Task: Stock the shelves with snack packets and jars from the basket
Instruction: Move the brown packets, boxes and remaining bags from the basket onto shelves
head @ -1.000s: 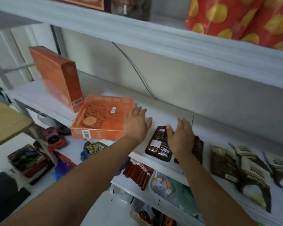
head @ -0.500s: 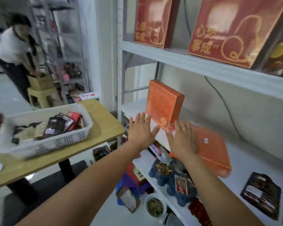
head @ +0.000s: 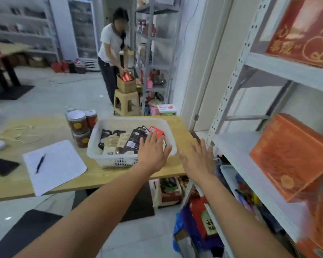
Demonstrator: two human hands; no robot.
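The snack packets (head: pixel 127 140) are heaped in the white basket (head: pixel 112 162), mostly dark ones plus a few pale ones and a red one at the right. The basket sits on the wooden table (head: pixel 93 175) near its right end, and the jars (head: pixel 78 123) are stacked just to its left, outside it.

The left hand (head: pixel 153 153) hovers over the basket's near right corner, fingers straight and a little apart, gripping nothing. I can't tell if it's touching the packets yet. The right hand (head: pixel 198 161) is flat too, fingers spread, out past the table's end between the basket and the shelf (head: pixel 250 164).

My take on the grab: go for the loose packets on top of the heap and pinch them by an edge, not a fistful from the middle (slippery foil slides). The right hand could come in too and steady the basket's rim so it doesn't scoot.

The shelf has bare space in front of the orange box (head: pixel 291 155). Elsewhere there's a sheet of paper (head: pixel 60 164) with a pen (head: pixel 40 163) on the table, and another person (head: pixel 112 43) at a box in the back.
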